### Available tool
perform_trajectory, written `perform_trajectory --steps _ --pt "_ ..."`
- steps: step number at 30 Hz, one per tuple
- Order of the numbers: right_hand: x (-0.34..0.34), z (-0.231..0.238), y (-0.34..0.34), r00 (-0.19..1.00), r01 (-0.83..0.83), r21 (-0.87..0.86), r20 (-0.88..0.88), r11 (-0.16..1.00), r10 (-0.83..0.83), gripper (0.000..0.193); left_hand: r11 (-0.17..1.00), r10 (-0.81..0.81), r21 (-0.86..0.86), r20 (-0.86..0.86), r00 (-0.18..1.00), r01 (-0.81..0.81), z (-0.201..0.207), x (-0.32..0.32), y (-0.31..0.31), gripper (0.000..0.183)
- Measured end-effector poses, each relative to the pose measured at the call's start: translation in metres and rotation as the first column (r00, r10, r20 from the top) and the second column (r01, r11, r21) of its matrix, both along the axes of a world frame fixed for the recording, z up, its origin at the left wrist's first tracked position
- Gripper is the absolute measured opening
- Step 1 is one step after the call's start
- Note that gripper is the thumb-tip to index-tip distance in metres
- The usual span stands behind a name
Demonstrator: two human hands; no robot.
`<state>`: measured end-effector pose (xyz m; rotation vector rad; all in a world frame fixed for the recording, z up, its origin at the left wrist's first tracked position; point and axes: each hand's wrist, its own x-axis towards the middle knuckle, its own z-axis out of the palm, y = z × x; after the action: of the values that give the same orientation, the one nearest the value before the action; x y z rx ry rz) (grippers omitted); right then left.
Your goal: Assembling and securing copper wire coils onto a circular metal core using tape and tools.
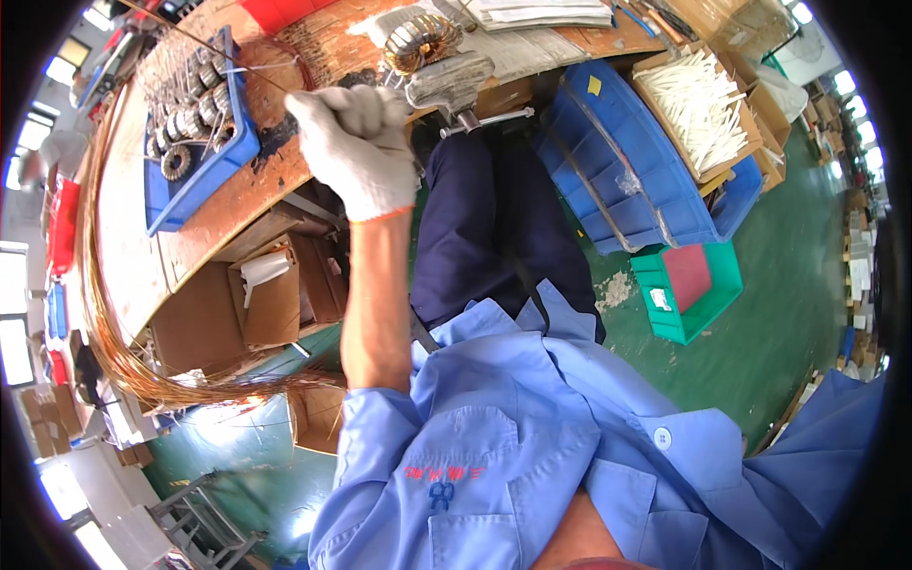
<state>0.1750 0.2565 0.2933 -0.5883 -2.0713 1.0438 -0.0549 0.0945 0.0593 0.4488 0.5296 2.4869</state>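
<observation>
- The gloved left hand (353,142) is curled into a tight fist with no gap between the fingers; it appears to have hold of a copper wire (252,71), which leaves the thumb side toward ten o'clock. The palm is hidden.
- The right hand is out of view, so I cannot tell its grip; the right sleeve (817,446) runs out at four o'clock.
- The wound toroidal coil (410,43) sits at one o'clock from the fist, at the top of the bench vise (451,84). How firmly it is clamped does not show: a loose clamp could let it twist under a sideways pull, while overtightening the vise handle (508,118) could mark the windings.
- The knit glove could let the wire slip, leaving slack; a hard jerk could kink it.
- The wire crosses above the blue bin (249,142) at nine o'clock, and could snag the upright leads of the coils (190,122) inside if it dips.
- At eight o'clock, the copper wire bundle (95,285) droops past the workbench (204,233); a swinging left elbow could catch its loose ends and tangle them.
</observation>
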Motion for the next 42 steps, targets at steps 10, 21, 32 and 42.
perform_trajectory --steps 10,21,32,42 --pt "-0.063 -0.06 -0.085 0.951 0.063 0.048 0.3 0.997 -0.075 0.032 0.976 0.01 0.212 0.184 0.983 -0.05 -0.013 0.017 0.001 0.056" --pt "0.005 -0.206 -0.128 0.999 0.04 -0.654 0.01 0.756 -0.044 0.041 0.983 -0.178 0.093 0.283 0.943 0.157 0.028 0.019 -0.007 0.057" --pt "0.008 -0.23 -0.129 0.979 0.17 -0.622 0.192 0.764 -0.062 0.045 0.977 -0.102 0.197 0.116 0.988 0.078 -0.018 0.027 0.0 0.063" --pt "0.017 -0.241 -0.149 0.995 0.089 -0.634 0.016 0.768 -0.102 0.041 0.962 -0.272 -0.012 0.06 0.96 0.273 0.038 0.0 -0.011 0.049"
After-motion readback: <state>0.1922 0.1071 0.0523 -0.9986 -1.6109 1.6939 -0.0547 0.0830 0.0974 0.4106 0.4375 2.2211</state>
